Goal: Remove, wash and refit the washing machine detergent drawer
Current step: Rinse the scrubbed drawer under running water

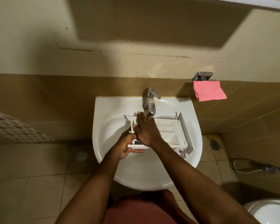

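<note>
The left hand (126, 147) grips the boxy white plastic drawer (167, 127); the right hand (146, 130) lies flat on it.

The bowl of the sink (103, 110) is spanned from left of middle to the right rim by the drawer (168, 126), so little room is left on the right. The rear middle is blocked by the tap (150, 101), whose spout hangs just above the drawer's far edge. The right grip (146, 130) is laid flat there, fingers straight. The drawer's near left corner is taken up by the left grip (124, 146), curled round it. Open bowl is left at the near side and far left.
</note>
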